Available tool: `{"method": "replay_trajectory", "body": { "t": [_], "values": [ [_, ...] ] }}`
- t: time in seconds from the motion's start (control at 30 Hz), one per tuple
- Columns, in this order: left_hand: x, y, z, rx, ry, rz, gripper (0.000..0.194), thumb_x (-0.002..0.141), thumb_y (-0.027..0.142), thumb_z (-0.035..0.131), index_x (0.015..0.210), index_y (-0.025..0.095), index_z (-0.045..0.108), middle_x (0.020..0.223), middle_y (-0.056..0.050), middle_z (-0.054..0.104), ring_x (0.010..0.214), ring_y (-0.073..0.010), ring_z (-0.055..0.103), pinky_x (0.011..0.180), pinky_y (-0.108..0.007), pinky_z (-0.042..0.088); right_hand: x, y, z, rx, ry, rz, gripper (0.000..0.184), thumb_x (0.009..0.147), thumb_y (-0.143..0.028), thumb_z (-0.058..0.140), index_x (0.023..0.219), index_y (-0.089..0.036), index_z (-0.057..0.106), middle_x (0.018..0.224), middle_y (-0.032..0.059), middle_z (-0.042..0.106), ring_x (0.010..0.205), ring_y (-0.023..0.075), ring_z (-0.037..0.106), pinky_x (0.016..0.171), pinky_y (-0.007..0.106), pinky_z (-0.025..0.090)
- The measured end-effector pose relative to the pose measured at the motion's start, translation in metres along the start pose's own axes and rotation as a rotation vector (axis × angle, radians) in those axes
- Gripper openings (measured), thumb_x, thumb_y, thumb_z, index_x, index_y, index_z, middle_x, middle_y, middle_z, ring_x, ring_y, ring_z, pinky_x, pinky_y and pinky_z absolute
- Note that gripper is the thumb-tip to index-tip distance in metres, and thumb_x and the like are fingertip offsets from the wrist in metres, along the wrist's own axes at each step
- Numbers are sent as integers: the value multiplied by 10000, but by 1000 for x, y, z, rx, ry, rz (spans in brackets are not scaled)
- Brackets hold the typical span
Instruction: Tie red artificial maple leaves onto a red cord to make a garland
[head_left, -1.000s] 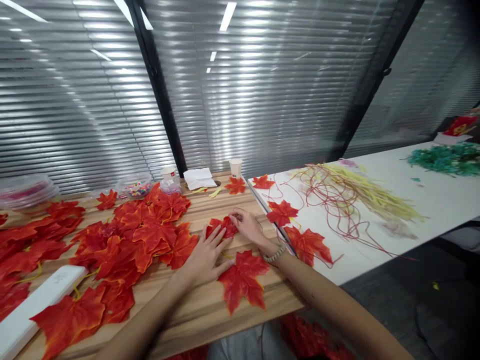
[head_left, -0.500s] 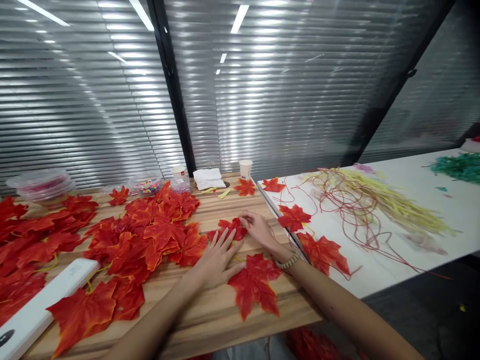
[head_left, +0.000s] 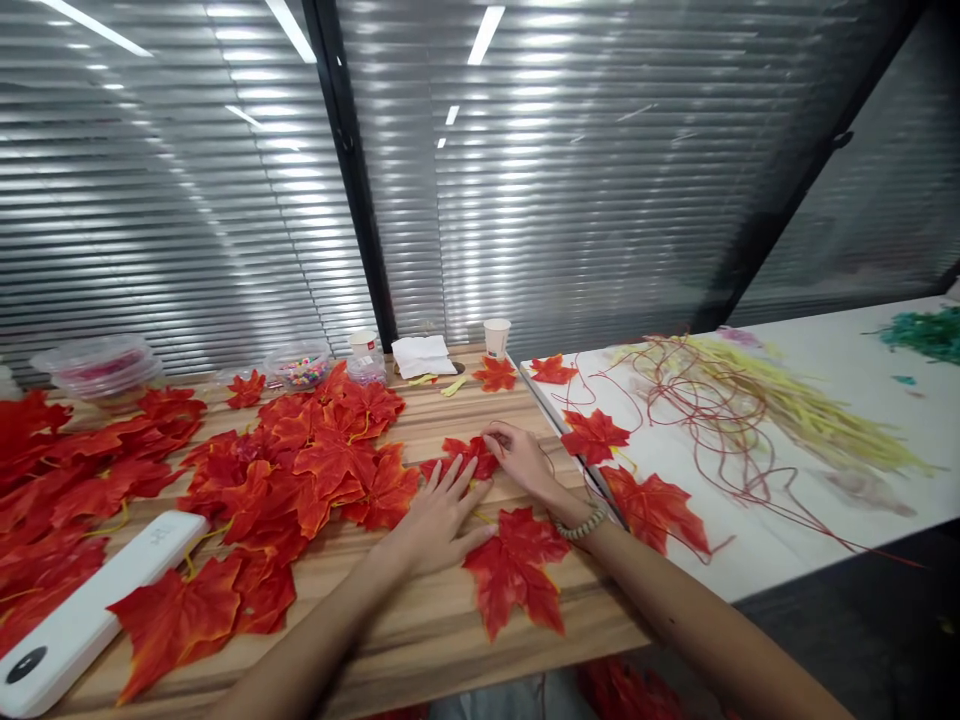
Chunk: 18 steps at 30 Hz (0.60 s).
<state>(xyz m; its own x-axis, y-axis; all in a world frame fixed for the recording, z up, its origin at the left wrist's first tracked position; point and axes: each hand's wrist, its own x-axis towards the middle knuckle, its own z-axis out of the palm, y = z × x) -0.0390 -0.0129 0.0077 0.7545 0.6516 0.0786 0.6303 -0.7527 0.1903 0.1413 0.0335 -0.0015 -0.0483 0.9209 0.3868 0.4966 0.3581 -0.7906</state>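
My left hand [head_left: 442, 510] lies flat with its fingers spread, pressing a small red artificial maple leaf [head_left: 480, 455] onto the wooden table. Thumb and fingers of my right hand [head_left: 517, 460] are pinched together at that leaf's right edge; a thin red cord shows beside this hand, but the fingertips hide whether they grip the cord too. A larger maple leaf [head_left: 517, 575] with a yellow stem rests just below my left thumb. To the right, another leaf [head_left: 656, 508] lies on the white table near my beaded-bracelet wrist.
Heaps of red leaves [head_left: 330, 455] cover the table's left side, with a long white device [head_left: 97, 590] among them. Behind stand a tub of colourful beads [head_left: 304, 370], a paper cup [head_left: 496, 338] and white paper [head_left: 421, 356]. Tangled red cord [head_left: 705, 390] and yellow raffia-like strands [head_left: 810, 400] lie right.
The whole view has shifted slightly, so things appear a little farther right. Both hands keep nearly the same place and pose at the small leaf.
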Motion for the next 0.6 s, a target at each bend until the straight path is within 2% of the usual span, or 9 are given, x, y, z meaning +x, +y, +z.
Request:
{"method": "replay_trajectory", "body": {
  "t": [0.2,0.6],
  "values": [
    [0,4,-3,-20,-8,-49,612,822,571,259,1358,284,178,1443,-51,129,1320,-251,47,1049,-515,87,0,-2,-1,-19,11,15,177,773,-160,463,828,-151,631,846,58,661,771,151,597,718,257,453],
    [2,4,-4,17,-27,-24,624,816,585,248,1355,273,201,1446,-67,106,1318,-268,29,1043,-527,83,2,3,0,7,-34,52,177,781,-176,473,857,-162,632,856,53,663,777,148,604,724,252,460]
  ]
}}
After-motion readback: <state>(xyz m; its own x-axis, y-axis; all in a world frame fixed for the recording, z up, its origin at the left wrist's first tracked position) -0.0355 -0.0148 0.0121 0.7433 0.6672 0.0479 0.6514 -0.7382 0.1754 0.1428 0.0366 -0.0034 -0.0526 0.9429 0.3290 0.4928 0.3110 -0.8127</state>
